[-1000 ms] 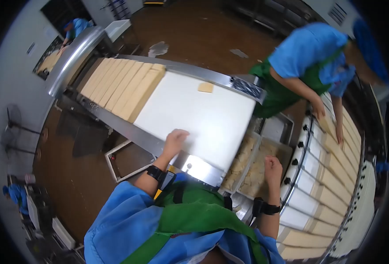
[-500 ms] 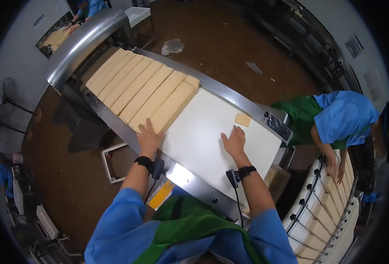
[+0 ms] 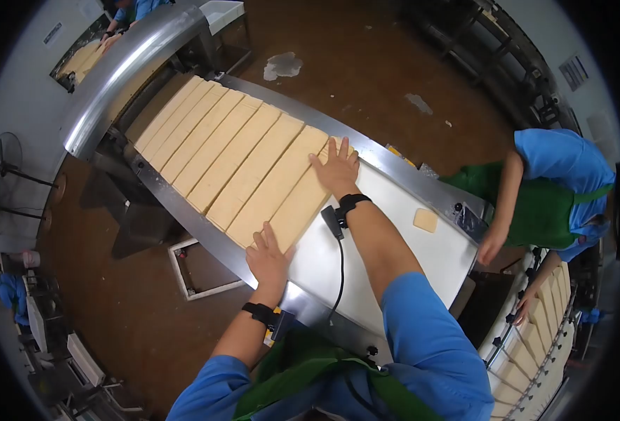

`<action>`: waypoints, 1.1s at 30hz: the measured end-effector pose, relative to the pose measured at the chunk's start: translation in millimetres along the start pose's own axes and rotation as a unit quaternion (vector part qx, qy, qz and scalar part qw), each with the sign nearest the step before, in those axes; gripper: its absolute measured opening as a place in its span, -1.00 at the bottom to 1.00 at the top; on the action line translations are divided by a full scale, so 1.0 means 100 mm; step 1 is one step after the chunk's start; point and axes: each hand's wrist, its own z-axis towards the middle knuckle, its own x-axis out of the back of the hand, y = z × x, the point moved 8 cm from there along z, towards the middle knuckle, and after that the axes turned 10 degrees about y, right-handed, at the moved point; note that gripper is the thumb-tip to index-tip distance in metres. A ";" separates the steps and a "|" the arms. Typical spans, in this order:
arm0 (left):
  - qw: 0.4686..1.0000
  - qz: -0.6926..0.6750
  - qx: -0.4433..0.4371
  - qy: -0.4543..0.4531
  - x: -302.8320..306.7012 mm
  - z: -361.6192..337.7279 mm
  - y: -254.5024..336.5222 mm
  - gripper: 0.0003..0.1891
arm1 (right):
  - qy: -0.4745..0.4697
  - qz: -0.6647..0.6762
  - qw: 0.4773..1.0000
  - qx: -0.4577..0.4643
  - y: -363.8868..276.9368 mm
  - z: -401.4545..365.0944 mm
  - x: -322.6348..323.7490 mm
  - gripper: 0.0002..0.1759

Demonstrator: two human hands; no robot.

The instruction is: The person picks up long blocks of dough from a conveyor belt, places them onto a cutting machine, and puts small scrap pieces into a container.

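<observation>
Strips [image 3: 211,140] ran further down the belt [image 3: 422,252]. Your right hand [image 3: 336,168] quit the bare belt — now spread flat on the lead strip [image 3: 296,203], far end; left hand [image 3: 269,258] flat, fingers spread, on its near end.

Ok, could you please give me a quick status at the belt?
Left hand flat on near end of front strip, right hand on far end. Small loose piece ahead on belt.

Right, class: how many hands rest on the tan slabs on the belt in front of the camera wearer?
2. The left hand lies flat on the near end of the last slab. The right hand lies flat at its far end. No others seem hidden.
</observation>
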 end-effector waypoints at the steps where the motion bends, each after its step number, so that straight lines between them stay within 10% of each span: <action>1: 1.000 -0.002 -0.002 0.000 -0.01 0.00 0.00 -0.03 | -0.022 -0.025 0.999 0.004 -0.07 -0.05 -0.04 -0.06; 12: 0.992 -0.098 -0.075 -0.034 0.13 -0.18 0.29 -0.07 | 0.035 -0.008 0.990 -0.139 0.79 -0.54 0.35 -0.16; 20: 0.843 -0.328 -0.202 -0.374 0.32 -1.04 1.32 -0.07 | 0.060 0.027 0.924 -0.377 2.83 -1.89 1.32 0.07; 29: 0.874 -0.368 -0.315 -0.049 0.77 -1.60 2.01 -0.29 | 0.422 0.199 0.802 -0.372 3.79 -3.46 1.93 -0.02; 33: 0.776 -0.480 -0.358 0.197 0.91 -1.83 2.01 -0.23 | 0.566 0.469 0.619 -0.276 3.56 -4.39 2.45 -0.01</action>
